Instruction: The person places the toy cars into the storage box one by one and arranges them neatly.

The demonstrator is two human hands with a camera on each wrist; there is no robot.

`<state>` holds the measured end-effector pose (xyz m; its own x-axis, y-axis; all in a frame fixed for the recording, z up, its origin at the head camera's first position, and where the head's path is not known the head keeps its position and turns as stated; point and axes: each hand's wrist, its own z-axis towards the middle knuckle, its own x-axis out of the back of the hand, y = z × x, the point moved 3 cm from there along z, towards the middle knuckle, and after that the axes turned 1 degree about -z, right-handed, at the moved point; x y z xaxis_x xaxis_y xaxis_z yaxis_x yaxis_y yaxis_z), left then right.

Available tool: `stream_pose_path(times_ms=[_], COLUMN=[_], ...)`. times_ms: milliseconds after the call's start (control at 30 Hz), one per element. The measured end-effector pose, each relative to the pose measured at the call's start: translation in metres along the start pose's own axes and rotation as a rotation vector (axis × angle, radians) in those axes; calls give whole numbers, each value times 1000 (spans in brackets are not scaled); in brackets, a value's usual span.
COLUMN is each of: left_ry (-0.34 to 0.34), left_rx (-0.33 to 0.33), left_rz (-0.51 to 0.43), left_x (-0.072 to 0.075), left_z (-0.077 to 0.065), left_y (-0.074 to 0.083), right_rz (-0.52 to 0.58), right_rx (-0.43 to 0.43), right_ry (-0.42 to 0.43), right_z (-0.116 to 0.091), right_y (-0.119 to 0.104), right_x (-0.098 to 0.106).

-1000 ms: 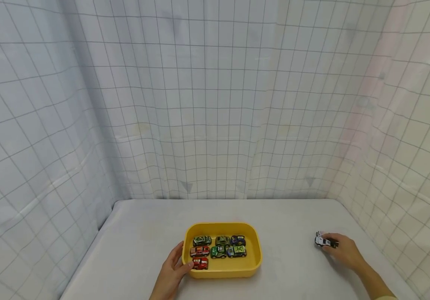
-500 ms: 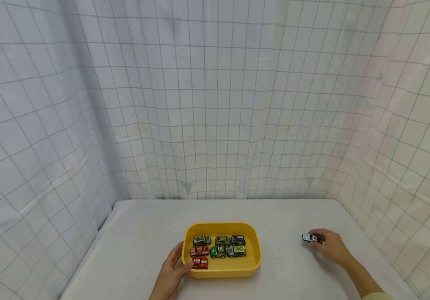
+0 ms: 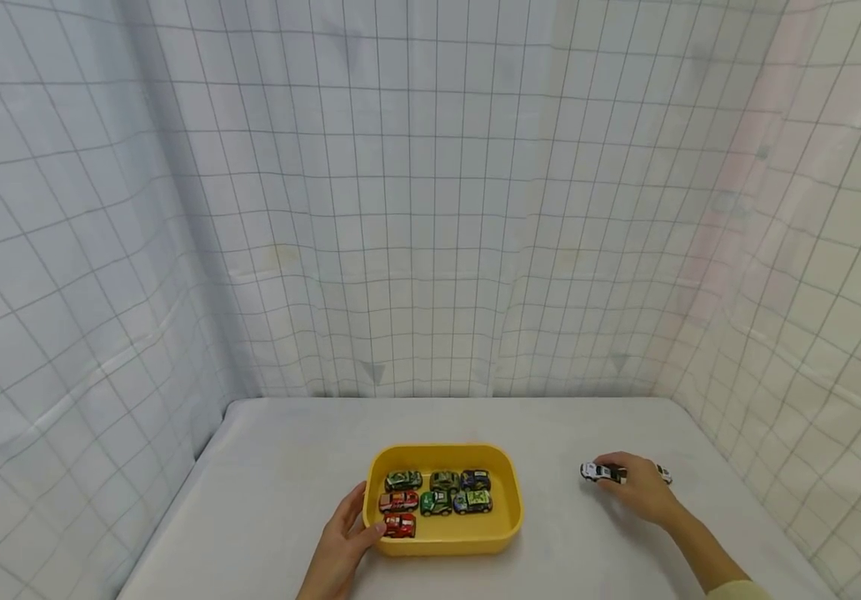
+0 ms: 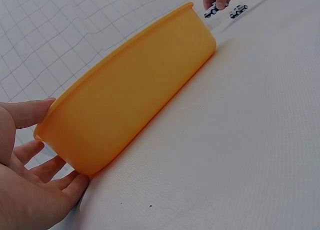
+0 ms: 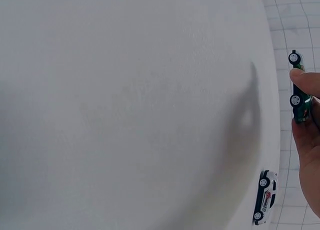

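Note:
My left hand [image 3: 340, 533] grips the left end of a yellow plastic tray [image 3: 468, 547], its thumb over the rim and its fingers against the outer wall. Several small toy cars sit in the tray, among them a red car [image 3: 402, 526] near the left thumb and a green car [image 3: 436, 503]. To the right, above the table, my right hand [image 3: 646, 493] pinches a toy car [image 3: 598, 472] between thumb and fingers. That held car [image 5: 295, 99] shows green parts in the right wrist view. Partly hidden behind this hand, a white toy car [image 3: 665, 474] stands on the table.
A white cloth covers the table [image 3: 295, 467]. Grid-patterned white curtains [image 3: 430, 250] hang at the back and on both sides. From the right wrist, the white toy car [image 5: 265, 197] lies near the table's edge.
My right hand has moved left with the toy car, bringing the white toy car behind it into view. The left hand and the tray stay almost still.

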<state>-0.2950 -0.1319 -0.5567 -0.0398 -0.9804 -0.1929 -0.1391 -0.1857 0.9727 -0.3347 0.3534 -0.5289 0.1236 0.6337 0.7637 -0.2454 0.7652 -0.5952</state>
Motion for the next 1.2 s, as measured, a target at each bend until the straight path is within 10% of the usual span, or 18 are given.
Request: stream_pose_path(times_ms=[1200], left_ry=[30], left_rx=[23], left_rz=[3], left_x=[-3], left_z=[-1], left_y=[3], right_rz=[41], right_rx=[252], right_ry=[-118], right_z=[30], right_y=[-98], right_x=[-44])
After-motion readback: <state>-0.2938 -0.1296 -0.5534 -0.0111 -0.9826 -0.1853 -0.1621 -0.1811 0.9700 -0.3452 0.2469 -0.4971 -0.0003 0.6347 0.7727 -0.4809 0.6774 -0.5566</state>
